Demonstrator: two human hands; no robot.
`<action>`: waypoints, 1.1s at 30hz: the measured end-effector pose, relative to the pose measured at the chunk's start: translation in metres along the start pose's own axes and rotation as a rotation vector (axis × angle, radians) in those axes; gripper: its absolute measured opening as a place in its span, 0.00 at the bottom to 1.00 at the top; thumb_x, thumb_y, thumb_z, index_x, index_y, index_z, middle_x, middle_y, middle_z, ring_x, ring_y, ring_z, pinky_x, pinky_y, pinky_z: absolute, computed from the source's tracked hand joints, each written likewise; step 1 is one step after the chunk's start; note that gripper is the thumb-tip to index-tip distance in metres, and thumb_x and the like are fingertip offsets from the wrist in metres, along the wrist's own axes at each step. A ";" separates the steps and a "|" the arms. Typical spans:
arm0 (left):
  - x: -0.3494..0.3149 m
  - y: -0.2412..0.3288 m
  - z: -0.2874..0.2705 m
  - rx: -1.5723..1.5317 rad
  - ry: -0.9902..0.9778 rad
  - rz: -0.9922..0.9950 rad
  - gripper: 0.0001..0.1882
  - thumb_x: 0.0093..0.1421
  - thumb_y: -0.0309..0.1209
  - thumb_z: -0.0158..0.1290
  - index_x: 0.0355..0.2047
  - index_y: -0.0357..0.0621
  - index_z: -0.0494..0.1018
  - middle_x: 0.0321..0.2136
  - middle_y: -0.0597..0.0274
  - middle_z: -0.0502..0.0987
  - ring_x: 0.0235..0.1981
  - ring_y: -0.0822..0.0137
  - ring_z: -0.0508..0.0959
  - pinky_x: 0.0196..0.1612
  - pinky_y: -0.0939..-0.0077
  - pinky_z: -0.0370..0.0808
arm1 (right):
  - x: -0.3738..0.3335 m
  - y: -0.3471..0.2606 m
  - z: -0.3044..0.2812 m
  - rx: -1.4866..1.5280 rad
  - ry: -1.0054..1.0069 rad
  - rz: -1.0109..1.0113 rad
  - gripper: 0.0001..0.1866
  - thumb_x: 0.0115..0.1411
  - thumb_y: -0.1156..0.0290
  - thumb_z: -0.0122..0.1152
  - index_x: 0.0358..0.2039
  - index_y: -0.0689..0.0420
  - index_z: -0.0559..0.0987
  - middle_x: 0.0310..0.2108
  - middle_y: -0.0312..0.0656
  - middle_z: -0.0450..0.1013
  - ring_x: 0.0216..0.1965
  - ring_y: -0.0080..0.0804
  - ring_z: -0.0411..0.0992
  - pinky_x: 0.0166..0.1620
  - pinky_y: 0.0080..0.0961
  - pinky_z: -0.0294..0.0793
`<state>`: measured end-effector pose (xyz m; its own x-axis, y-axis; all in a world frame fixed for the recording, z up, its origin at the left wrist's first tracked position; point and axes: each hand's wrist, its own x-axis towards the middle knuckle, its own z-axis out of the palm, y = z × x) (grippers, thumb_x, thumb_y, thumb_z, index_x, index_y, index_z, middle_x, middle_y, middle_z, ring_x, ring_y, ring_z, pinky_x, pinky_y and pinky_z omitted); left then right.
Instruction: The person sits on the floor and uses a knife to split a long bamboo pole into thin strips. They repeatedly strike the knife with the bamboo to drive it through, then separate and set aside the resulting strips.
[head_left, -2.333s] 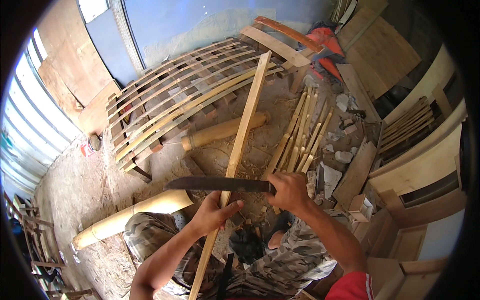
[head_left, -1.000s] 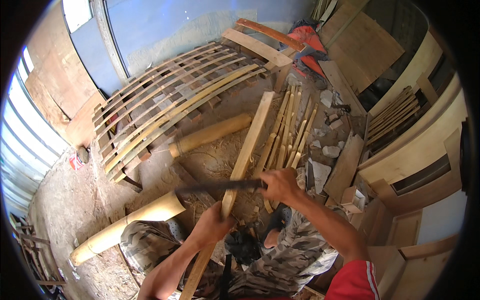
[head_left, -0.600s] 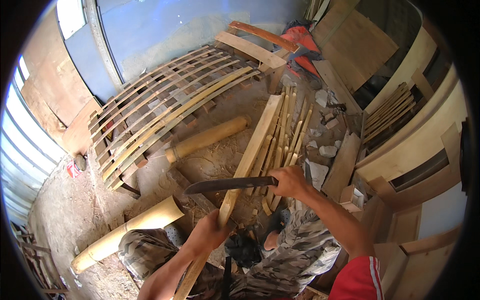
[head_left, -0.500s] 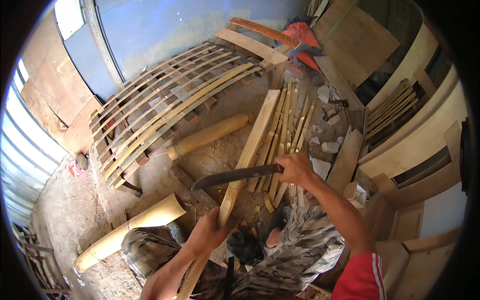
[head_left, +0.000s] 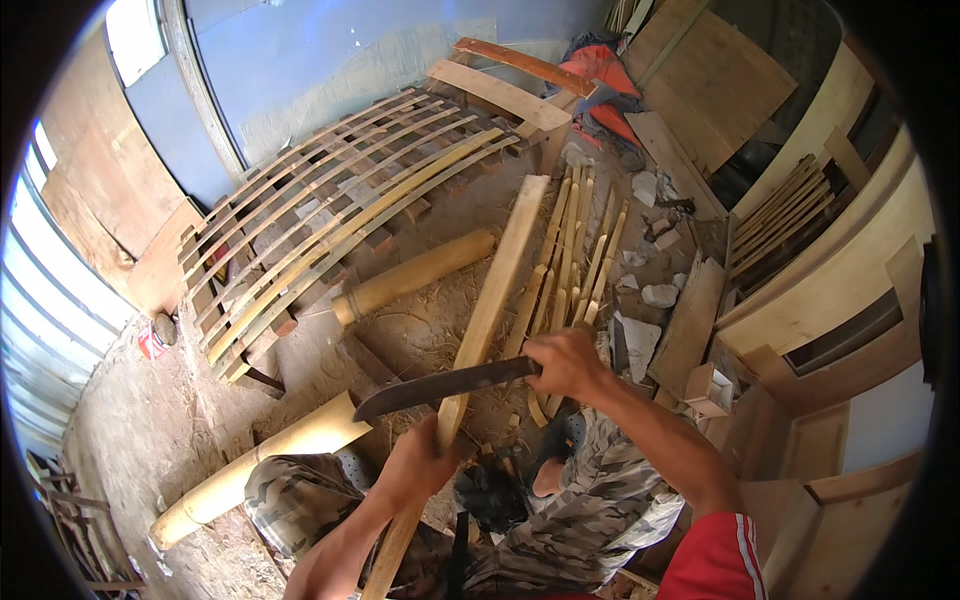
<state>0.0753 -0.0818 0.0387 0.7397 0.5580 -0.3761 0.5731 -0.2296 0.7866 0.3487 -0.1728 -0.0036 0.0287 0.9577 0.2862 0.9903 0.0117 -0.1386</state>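
My left hand is wrapped round a long pale bamboo strip, which slants from my lap up and away to the right. In my right hand is the handle of a machete; the handle itself is mostly hidden by the fingers. Its dark, broad blade points left and lies across the strip just above my left hand. Beyond my right hand several split bamboo strips lie side by side on the floor.
A slatted bamboo rack stands at the far left. One thick bamboo pole lies in front of it, and a split bamboo piece beside my left knee. Rubble and boards are on the right, near a small wooden box.
My right hand has drawn the machete nearer and to the left, so its blade now crosses the strip closer to my left hand. My left hand keeps its grip.
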 end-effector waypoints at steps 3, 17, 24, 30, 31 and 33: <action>-0.003 -0.018 0.007 0.090 0.018 0.096 0.18 0.55 0.32 0.54 0.42 0.31 0.69 0.24 0.47 0.76 0.24 0.59 0.79 0.29 0.63 0.74 | 0.015 0.036 -0.016 -0.099 -0.084 0.312 0.12 0.43 0.63 0.71 0.22 0.54 0.78 0.14 0.38 0.72 0.17 0.35 0.73 0.23 0.36 0.71; -0.004 -0.018 0.010 0.089 -0.053 0.006 0.18 0.54 0.32 0.55 0.42 0.33 0.69 0.23 0.45 0.75 0.23 0.56 0.79 0.29 0.62 0.74 | 0.000 0.049 -0.013 -0.131 -0.182 0.248 0.13 0.55 0.59 0.63 0.35 0.53 0.83 0.16 0.40 0.73 0.17 0.35 0.73 0.22 0.32 0.71; -0.013 -0.027 0.012 0.059 -0.135 0.033 0.20 0.54 0.33 0.54 0.43 0.32 0.69 0.25 0.44 0.76 0.27 0.53 0.79 0.31 0.60 0.73 | -0.011 0.072 -0.023 -0.135 -0.245 0.458 0.11 0.53 0.59 0.62 0.34 0.48 0.82 0.18 0.41 0.74 0.23 0.37 0.76 0.31 0.40 0.76; -0.020 -0.026 0.003 0.011 -0.141 -0.018 0.19 0.53 0.35 0.56 0.39 0.31 0.69 0.27 0.35 0.76 0.35 0.41 0.79 0.38 0.54 0.73 | -0.017 0.093 -0.025 0.029 -0.260 0.614 0.09 0.54 0.61 0.61 0.33 0.47 0.83 0.18 0.38 0.75 0.22 0.32 0.75 0.31 0.36 0.76; -0.020 -0.022 0.002 0.029 -0.130 -0.034 0.20 0.52 0.35 0.56 0.39 0.31 0.69 0.27 0.35 0.76 0.34 0.41 0.79 0.38 0.54 0.73 | -0.016 0.084 -0.019 0.029 -0.259 0.646 0.08 0.54 0.61 0.61 0.33 0.47 0.83 0.18 0.37 0.75 0.21 0.31 0.75 0.31 0.35 0.76; -0.017 -0.022 0.005 0.037 -0.104 -0.024 0.20 0.52 0.34 0.56 0.39 0.30 0.69 0.26 0.36 0.76 0.34 0.41 0.79 0.37 0.55 0.73 | -0.017 0.071 -0.011 -0.037 -0.213 0.420 0.09 0.53 0.62 0.61 0.31 0.50 0.83 0.16 0.39 0.73 0.19 0.34 0.74 0.28 0.35 0.74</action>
<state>0.0518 -0.0903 0.0260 0.7572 0.4781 -0.4450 0.6023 -0.2475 0.7589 0.4198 -0.1916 -0.0078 0.4036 0.9149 0.0114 0.9030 -0.3963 -0.1658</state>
